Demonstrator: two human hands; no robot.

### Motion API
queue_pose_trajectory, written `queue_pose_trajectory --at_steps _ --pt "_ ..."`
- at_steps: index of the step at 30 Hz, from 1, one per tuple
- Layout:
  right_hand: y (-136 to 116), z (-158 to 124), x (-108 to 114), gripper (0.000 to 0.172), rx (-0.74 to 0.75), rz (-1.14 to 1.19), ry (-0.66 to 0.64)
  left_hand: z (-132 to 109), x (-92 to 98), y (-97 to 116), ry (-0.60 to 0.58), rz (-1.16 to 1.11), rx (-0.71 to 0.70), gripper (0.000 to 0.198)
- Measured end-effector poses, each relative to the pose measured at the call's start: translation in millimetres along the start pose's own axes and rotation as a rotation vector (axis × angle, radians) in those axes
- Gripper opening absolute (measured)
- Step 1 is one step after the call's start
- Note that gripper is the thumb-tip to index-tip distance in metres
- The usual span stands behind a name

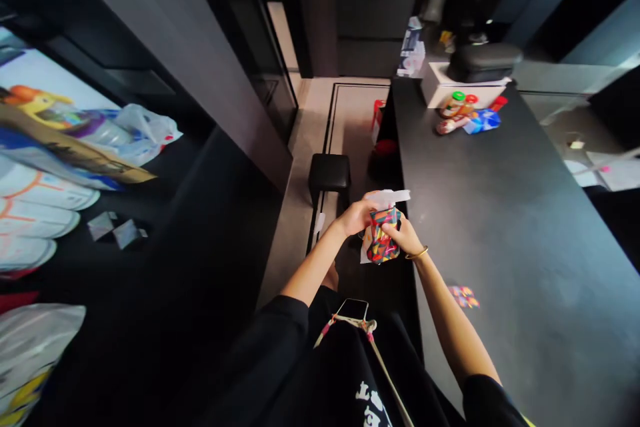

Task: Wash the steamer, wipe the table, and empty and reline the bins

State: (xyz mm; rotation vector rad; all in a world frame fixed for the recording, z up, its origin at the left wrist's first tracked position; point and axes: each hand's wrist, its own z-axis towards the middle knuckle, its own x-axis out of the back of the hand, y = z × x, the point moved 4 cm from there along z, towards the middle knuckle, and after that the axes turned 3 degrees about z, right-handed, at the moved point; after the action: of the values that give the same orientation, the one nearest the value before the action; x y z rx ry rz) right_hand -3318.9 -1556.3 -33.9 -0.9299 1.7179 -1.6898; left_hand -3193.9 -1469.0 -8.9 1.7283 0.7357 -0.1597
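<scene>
Both my hands meet in front of my chest at the left edge of a dark counter. Between them is a multicoloured patterned packet with white plastic or paper sticking out at its top. My left hand grips the packet from the left, fingers curled round it. My right hand, with a gold bangle on the wrist, pinches the packet from the right. A phone hangs on a strap against my black shirt.
On the counter lie a small colourful scrap, bottles and packets, and a white box with a black case. A black stool stands in the aisle. Plastic bags and boxes crowd the dark surface at left.
</scene>
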Motion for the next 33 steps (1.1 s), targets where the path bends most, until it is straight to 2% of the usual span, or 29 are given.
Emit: queue_pose_trajectory --at_steps 3,6,9,11,13,16,21,24,27,30,33 --pt "30 64 -46 0.044 -0.136 0.055 -0.023 15 90.0 18 0.086 -0.259 -0.032 0.061" --pt "66 120 -85 0.044 -0.205 0.074 0.018 34 192.1 13 0.228 -0.332 -0.05 0.048" --pt "109 164 -119 0.043 -0.255 0.013 0.09 43 295.6 -26 0.52 -0.179 -0.013 0.037" --pt "141 187 -141 0.045 -0.306 -0.038 0.13 45 355.6 -67 0.739 -0.004 0.078 0.035" --pt "178 208 -163 0.047 -0.343 -0.103 0.165 50 403.4 -116 0.862 0.141 0.217 0.033" --pt "243 236 -200 0.049 -0.337 -0.211 0.183 72 458.5 -194 0.906 0.252 0.347 0.027" --pt "372 269 -256 0.048 -0.271 -0.313 0.127 129 536.3 -328 0.87 0.497 0.439 0.023" --pt "441 276 -274 0.048 -0.26 -0.335 0.057 159 577.4 -412 0.821 0.602 0.444 0.032" --pt "492 278 -277 0.046 -0.276 -0.336 0.015 181 611.8 -489 0.789 0.681 0.446 0.045" --pt "529 283 -280 0.045 -0.316 -0.326 -0.054 194 641.2 -547 0.784 0.826 0.458 0.051" --pt "561 294 -293 0.045 -0.345 -0.318 -0.132 202 666.6 -585 0.779 0.898 0.425 0.053"
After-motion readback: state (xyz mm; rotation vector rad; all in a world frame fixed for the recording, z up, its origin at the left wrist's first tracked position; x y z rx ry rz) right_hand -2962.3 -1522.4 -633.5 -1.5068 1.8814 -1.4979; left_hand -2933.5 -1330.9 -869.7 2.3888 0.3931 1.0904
